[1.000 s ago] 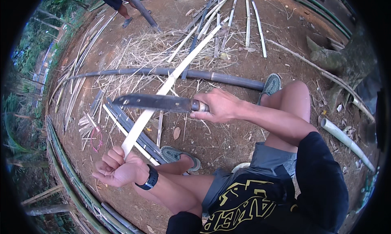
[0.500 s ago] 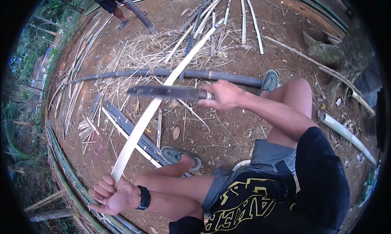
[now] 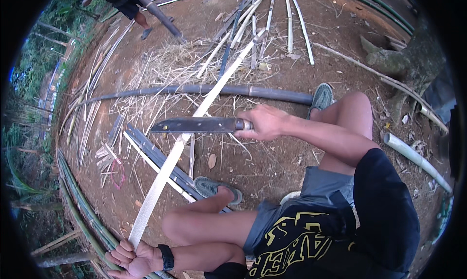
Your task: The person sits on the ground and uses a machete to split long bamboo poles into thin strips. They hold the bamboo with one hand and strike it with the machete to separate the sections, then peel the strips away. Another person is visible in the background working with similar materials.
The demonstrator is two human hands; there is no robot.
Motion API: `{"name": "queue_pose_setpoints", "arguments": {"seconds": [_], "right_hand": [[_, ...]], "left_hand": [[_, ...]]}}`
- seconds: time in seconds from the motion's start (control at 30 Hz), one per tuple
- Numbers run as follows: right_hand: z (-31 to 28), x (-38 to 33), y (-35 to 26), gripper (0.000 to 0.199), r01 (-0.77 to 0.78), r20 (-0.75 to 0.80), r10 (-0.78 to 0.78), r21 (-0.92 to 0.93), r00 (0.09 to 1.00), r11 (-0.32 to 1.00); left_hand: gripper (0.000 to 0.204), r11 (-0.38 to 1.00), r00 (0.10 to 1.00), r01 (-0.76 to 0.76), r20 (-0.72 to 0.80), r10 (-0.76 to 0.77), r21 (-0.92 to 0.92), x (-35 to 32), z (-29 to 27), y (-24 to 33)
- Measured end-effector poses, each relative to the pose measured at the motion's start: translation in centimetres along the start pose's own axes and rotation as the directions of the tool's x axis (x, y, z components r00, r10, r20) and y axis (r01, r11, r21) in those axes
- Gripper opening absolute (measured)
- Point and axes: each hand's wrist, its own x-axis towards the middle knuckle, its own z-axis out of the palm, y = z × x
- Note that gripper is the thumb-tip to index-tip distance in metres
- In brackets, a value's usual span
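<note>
Head view: a pale bamboo strip point(image 3: 194, 118) runs long and slanted, from the left hand point(image 3: 134, 257), which is closed round its near end, up and away toward the far ground. The right hand point(image 3: 262, 123) grips a knife point(image 3: 194, 125) by the handle, its blade pointing left and lying crosswise on the strip well beyond the left hand.

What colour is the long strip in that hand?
The bamboo strip is pale cream, almost white; the head view shows it best.

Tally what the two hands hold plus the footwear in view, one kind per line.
Pale bamboo strip, in the left hand: 1
Long knife, in the right hand: 1
Grey-green shoes: 2
Total: 4
</note>
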Motion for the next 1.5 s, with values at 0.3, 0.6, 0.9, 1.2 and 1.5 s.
{"name": "queue_pose_setpoints", "arguments": {"seconds": [0.3,0.6,0.9,1.2,1.5], "right_hand": [[-0.9,4.6,10.9,0.062,-0.517,-0.182,0.525,0.094,0.831,0.851],[-0.2,0.3,-2.6,0.044,0.085,0.05,-0.092,0.139,0.994,0.987],[-1.5,3.7,5.6,0.046,-0.325,-0.024,0.328,0.101,0.944,0.94],[0.8,-0.6,-4.6,0.045,0.274,-0.095,-0.26,0.197,0.961,0.941],[1.8,1.4,-5.3,0.053,0.188,-0.109,-0.166,0.237,0.98,0.953]], "left_hand": [[0.037,1.0,0.998,0.008,0.057,-0.008,0.003,1.9,-2.3,3.8],[0.032,1.0,0.984,-0.023,0.176,0.024,-0.006,3.4,-1.1,2.9],[0.032,0.998,0.989,-0.023,0.146,0.03,-0.054,1.7,0.6,2.0],[0.031,0.998,0.968,0.007,0.25,0.007,-0.056,5.2,-0.1,6.0],[0.076,0.906,0.725,0.132,-0.662,0.189,0.403,0.4,-1.8,-8.1]]}}
